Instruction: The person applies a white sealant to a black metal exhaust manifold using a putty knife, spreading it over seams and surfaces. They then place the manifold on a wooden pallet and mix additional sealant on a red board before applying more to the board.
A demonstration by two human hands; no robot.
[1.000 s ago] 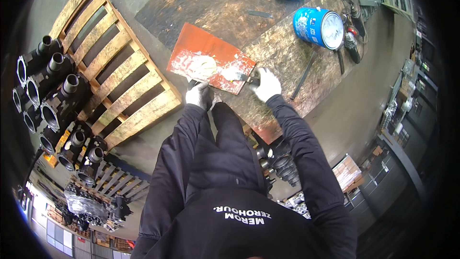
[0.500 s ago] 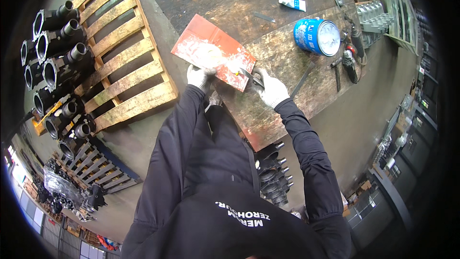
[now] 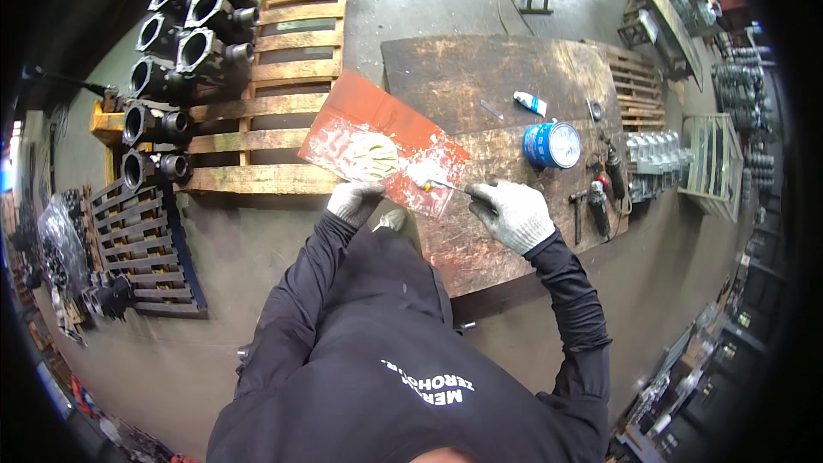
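Observation:
A reddish-brown rectangular board point(image 3: 390, 111), smeared with white, juts over the left edge of the worktable. My left hand point(image 3: 356, 203), in a white knit glove, is closed on its near edge. A pale yellowish heap of paste point(image 3: 375, 157) sits mid-board. My right hand point(image 3: 516, 214), gloved too, grips the handle of a putty knife point(image 3: 447, 184), largely hidden by the fingers. Its blade lies at the board's right part, against whitish paste and beside a small bright yellow dab point(image 3: 427, 189).
On the worn wooden tabletop point(image 3: 480, 249) stand a blue can point(image 3: 539, 147) and a white-and-blue tube point(image 3: 530, 103). A hammer point(image 3: 578, 216) and a power tool point(image 3: 598, 208) lie at the right. Left of me is a wooden pallet point(image 3: 296, 107) beside black metal castings point(image 3: 201, 50).
My view has shifted, so the table sits lower. The knife, earlier raised with yellow on its blade, now lies flatter on the board. My left hand keeps its hold on the board's edge.

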